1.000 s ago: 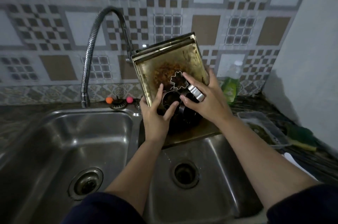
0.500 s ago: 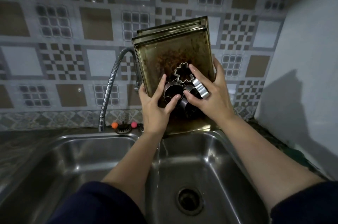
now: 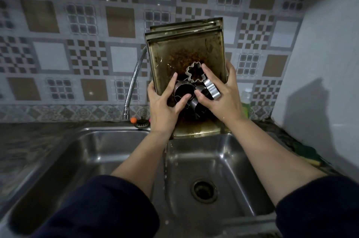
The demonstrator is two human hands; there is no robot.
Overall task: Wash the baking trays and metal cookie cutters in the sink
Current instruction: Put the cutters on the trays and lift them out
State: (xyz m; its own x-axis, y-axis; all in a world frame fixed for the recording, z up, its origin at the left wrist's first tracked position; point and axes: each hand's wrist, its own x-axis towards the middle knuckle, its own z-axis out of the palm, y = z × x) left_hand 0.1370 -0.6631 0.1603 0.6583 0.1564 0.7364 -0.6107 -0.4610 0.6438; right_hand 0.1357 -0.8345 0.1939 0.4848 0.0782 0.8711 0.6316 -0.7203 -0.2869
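Observation:
A stack of stained baking trays (image 3: 184, 53) stands steeply tilted over the back rim of the right sink basin (image 3: 233, 160), burnt residue facing me. Several metal cookie cutters lie against the front tray: a flower-shaped one (image 3: 195, 72), a round one (image 3: 183, 90) and a scalloped one (image 3: 211, 89). My left hand (image 3: 163, 105) grips the stack's left edge, thumb pressing the round cutter. My right hand (image 3: 223, 97) grips the right edge, thumb and forefinger over the cutters.
A flexible steel faucet (image 3: 134, 80) rises behind the divider, left of the trays. The left basin (image 3: 97, 156) lies beside the right one. A green soap bottle (image 3: 245, 101) stands behind my right hand. A green sponge (image 3: 307, 154) lies on the right counter by the white wall.
The trays have tipped more upright while both hands keep the same hold on them and the cutters. My view has shifted right and lower, toward the right basin.

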